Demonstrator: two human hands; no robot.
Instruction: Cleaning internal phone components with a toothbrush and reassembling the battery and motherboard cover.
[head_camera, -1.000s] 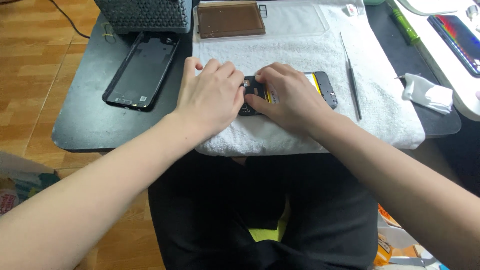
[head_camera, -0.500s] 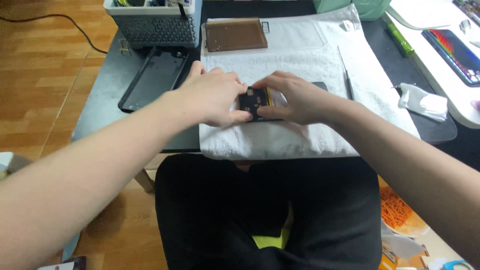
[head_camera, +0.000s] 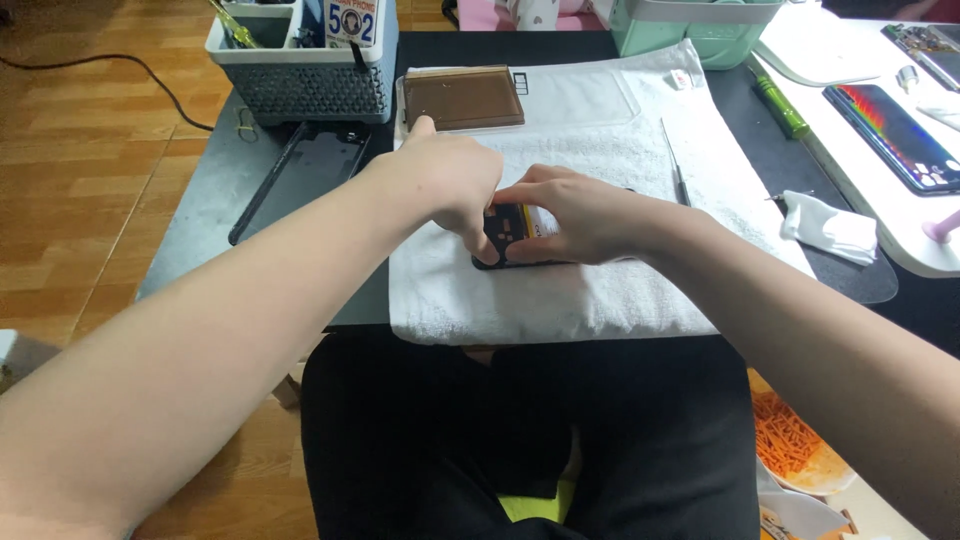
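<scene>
the person has both hands on a small open phone (head_camera: 512, 238) that lies in the middle of a white towel (head_camera: 560, 300) on the dark table (head_camera: 200, 220). the left hand (head_camera: 445, 185) comes in from the left and presses down on the left end of the phone with bent fingers. the right hand (head_camera: 580, 215) comes in from the right and covers most of the rest, with its fingertips pinched close on a small part inside the phone. the two hands are together, touching each other over the phone, and both are closed on it. to do this well, it looks best to hold the phone flat and firm with the left hand and to move the right fingertips slowly and softly, since the inside parts look thin and easy to bend. both arms reach far out from the body, low over the towel, with the wrists bent down. a brown tray (head_camera: 462, 97) lies far on the towel, a thin metal tool (head_camera: 676, 170) lies to the right, and a grey basket (head_camera: 300, 60) stands far left.
</scene>
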